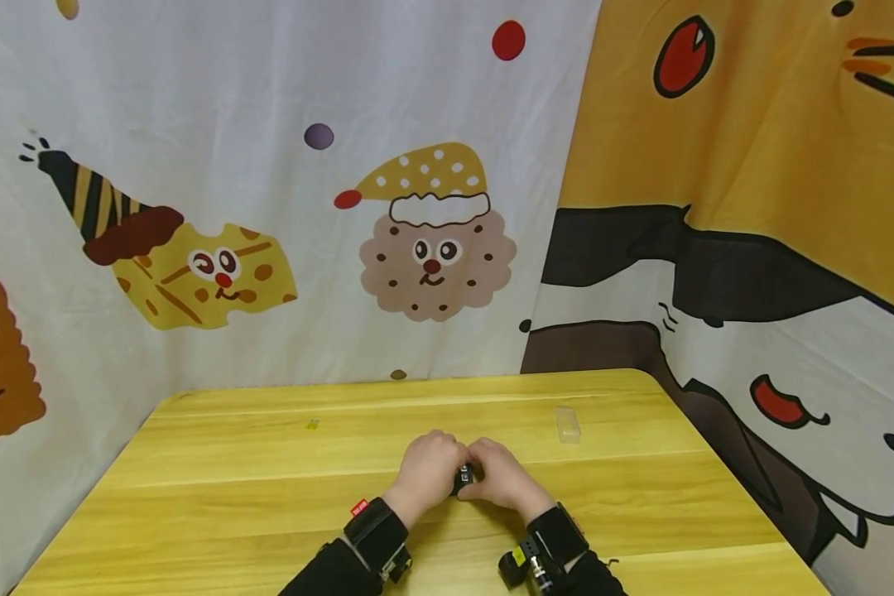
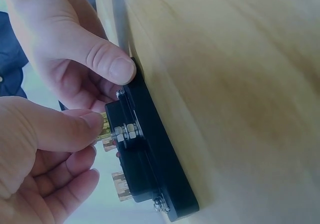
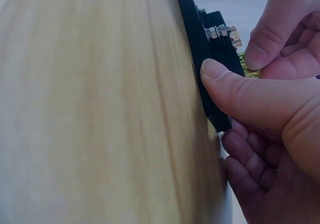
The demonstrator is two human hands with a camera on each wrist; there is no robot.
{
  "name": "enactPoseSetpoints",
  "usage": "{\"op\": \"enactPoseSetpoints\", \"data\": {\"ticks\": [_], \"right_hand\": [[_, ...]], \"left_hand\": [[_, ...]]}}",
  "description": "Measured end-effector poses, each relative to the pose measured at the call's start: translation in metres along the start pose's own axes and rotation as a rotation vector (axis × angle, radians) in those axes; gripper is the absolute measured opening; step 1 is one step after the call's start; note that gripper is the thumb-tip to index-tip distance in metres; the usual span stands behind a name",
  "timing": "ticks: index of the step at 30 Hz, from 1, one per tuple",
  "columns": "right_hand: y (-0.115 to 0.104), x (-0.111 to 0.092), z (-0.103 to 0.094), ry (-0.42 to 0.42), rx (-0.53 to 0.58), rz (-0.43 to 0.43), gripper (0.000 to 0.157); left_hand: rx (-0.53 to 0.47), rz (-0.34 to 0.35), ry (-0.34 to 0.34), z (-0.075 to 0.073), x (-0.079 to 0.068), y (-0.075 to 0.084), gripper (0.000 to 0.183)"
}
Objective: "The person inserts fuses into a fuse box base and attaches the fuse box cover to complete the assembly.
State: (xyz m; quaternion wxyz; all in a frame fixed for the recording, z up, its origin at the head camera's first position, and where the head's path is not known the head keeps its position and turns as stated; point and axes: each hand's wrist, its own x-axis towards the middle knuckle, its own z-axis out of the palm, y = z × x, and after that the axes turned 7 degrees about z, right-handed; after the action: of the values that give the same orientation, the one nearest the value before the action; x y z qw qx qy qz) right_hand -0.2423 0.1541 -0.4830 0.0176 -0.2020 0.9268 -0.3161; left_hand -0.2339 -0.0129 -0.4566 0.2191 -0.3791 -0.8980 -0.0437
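Observation:
A black fuse block (image 1: 463, 478) stands at the table's middle, between both hands. In the left wrist view, the fuse block (image 2: 150, 154) carries metal studs with nuts and pale pinkish blade fuses (image 2: 121, 186). My right hand (image 1: 502, 476) grips one end of the block, its thumb (image 3: 216, 69) over the edge of the base. Thumb and fingers of my left hand (image 1: 430, 466) pinch a translucent yellow blade fuse (image 3: 248, 62) at the top of the block. How deep that fuse sits is hidden by the fingers.
Toward the back left of the wooden table (image 1: 231, 463) lies a small yellow-green piece (image 1: 313, 425). A clear plastic case (image 1: 568, 425) lies at the back right. Printed curtains (image 1: 268, 165) hang behind and to the right of the table.

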Motion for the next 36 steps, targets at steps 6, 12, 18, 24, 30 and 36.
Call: {"op": "enactPoseSetpoints", "data": {"ticks": [6,12,18,24,30,36], "right_hand": [[0.0006,0.0005,0.0002,-0.007,-0.002,0.006,0.041],[0.0013,0.0004,0.0001,-0.005,0.002,0.002,0.039],[0.0013,0.0002,0.0006,-0.010,0.000,0.010,0.040],[0.0014,0.0004,0.0008,-0.010,0.006,0.004,0.040],[0.0008,0.0001,0.0001,-0.015,0.013,0.011,0.039],[0.0000,0.0000,-0.0005,-0.015,0.009,0.012,0.038]], "left_hand": [[-0.018,-0.011,0.015,0.0000,0.0005,-0.0006,0.021],[-0.021,-0.011,0.017,0.0002,0.0021,-0.0013,0.029],[-0.015,-0.003,0.001,-0.0012,0.0025,-0.0012,0.029],[-0.031,-0.002,0.008,-0.0004,0.0022,-0.0020,0.034],[-0.036,0.005,0.022,-0.0001,0.0015,-0.0026,0.035],[-0.048,0.003,0.028,0.0006,0.0007,-0.0031,0.033]]}}
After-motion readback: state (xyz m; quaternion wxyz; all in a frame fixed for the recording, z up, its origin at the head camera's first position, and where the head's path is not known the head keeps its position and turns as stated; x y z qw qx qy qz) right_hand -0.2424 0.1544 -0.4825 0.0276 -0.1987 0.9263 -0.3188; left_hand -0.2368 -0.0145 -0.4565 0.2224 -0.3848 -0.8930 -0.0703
